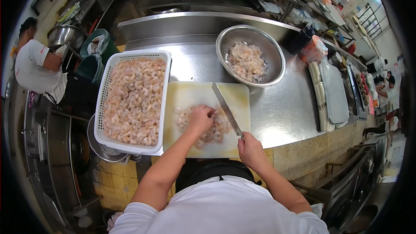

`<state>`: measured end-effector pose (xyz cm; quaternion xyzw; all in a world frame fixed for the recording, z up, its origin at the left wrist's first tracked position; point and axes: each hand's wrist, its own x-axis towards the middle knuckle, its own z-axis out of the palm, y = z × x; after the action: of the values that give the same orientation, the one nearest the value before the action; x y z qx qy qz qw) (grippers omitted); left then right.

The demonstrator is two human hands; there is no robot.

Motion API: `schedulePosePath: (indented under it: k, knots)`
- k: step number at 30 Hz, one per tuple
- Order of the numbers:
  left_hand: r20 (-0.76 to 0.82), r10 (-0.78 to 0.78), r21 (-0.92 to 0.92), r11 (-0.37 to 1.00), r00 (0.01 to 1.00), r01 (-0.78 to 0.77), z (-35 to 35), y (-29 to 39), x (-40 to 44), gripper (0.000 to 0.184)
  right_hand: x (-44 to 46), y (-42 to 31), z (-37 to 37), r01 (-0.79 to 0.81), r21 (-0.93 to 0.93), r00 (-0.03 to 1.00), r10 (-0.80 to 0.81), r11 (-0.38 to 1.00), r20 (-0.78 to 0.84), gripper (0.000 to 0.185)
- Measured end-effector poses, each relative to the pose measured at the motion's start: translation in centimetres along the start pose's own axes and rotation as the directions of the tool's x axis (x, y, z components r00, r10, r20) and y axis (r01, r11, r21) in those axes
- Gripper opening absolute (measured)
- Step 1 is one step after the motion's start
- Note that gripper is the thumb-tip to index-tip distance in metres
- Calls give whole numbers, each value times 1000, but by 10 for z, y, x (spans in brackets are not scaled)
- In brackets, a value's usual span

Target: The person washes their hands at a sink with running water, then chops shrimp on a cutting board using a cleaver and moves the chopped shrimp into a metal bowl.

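My right hand (252, 151) is closed around the handle of a kitchen knife (227, 109), whose long blade slants up and left over the right part of a cutting board (242, 93). Peeled shrimp (212, 136) lie in a loose heap on this board, some of them in pieces. Curled fingers of my left hand (201, 119) rest in the heap, left of the blade and closed on shrimp; the fingertips are partly hidden. To the left, a white perforated basket (166, 99) is full of peeled shrimp. Behind the board, a steel bowl (276, 65) holds more shrimp, which look chopped.
The steel table (277, 112) has a raised back edge. At its right stand trays (334, 93) and a bag with orange contents (313, 51). A green bin (99, 45) and a person in a white shirt (37, 67) are at left. Other people are far right.
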<state>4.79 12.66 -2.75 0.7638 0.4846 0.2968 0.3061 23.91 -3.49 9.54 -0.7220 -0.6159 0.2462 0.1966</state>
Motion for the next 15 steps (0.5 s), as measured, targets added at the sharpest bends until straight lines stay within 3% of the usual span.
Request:
schedulePosePath:
  k: [7,11,13,15]
  knots:
    - [72,-229,-74,969,971,234,-15,7,1,14,-9,-23,-24,-12,-28,999,14,1000,53,23]
    - [29,-180,-54,982,983,181,-19,8,-3,11,-1,-27,-15,-55,-86,988,66,995,137,23]
    - [-24,-188,-89,979,982,186,-11,5,-7,9,17,10,26,8,-113,989,8,994,144,23]
    - [-41,-222,-223,953,974,207,-4,-1,-10,11,29,19,38,28,-136,990,-9,990,138,24]
